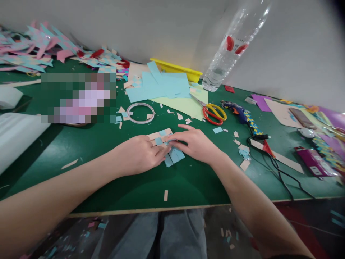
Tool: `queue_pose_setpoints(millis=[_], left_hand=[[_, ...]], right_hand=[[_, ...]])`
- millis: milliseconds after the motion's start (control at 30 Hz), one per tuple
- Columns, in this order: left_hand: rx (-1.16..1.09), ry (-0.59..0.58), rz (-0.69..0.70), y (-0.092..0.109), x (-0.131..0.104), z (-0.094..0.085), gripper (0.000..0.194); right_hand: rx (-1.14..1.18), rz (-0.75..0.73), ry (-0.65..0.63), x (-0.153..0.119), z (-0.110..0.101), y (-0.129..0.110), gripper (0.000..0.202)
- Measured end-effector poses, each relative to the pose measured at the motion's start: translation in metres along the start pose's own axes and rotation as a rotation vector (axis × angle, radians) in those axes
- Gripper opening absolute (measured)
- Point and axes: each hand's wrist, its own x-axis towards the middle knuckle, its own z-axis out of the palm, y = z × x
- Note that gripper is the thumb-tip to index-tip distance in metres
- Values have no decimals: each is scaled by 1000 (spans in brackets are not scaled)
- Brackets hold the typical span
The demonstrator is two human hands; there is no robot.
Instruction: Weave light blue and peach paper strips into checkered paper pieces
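Observation:
A small piece of woven paper strips [175, 155], pale peach and light blue in a check pattern, lies on the green table in front of me. My left hand [140, 153] is closed on its left side, with the fingers curled over the strips and hiding part of the weave. From the right, my right hand [195, 142] reaches in; its thumb and index finger pinch the weave near a blue strip, while another finger sticks out. The fingertips of both hands meet at the middle of the piece. Loose blue strip ends hang toward me.
Behind the hands are a tape roll [140, 113], red-and-yellow scissors [214, 112], blue paper sheets [164, 86] and a yellow tray [176, 70]. A plastic bottle [231, 46] stands at the back. Black cables [277, 172] and a purple box [314, 162] lie right. Paper scraps are scattered about.

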Motion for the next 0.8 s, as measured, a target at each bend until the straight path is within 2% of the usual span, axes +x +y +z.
queue_pose_setpoints(millis=[300,800], left_hand=[[-84,-39,5,2,2,-2,29],[-131,-20,-6,2,2,0,27]], right_hand=[[12,-29,-5,0,0,1,23],[124,-61,-28,-3,-4,3,23]])
